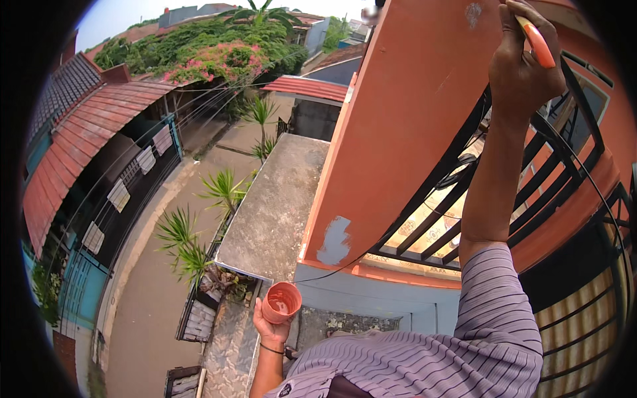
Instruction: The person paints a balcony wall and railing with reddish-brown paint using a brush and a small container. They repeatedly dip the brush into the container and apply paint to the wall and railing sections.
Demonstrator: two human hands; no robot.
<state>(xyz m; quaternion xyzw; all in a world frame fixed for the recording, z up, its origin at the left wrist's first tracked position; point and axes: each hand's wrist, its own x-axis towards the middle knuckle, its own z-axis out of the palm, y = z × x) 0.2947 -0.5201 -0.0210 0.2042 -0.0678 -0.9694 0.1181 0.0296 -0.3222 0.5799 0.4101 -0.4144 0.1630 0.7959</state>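
Note:
My left hand holds a small orange-stained cup with some orange paint inside, low in front of my body. Raised high at the upper right, my right hand grips a paintbrush by its handle, which is orange and pale wood; its bristles are hidden or out of view. Beside that hand stands an orange wall, with a grey patch near its lower end and a smaller greyish mark near its top.
Black metal railings adjoin the orange wall, with a dark cable crossing them. A concrete canopy slab lies below to the left. Beyond are spiky plants, a street, overhead wires and a red-roofed house.

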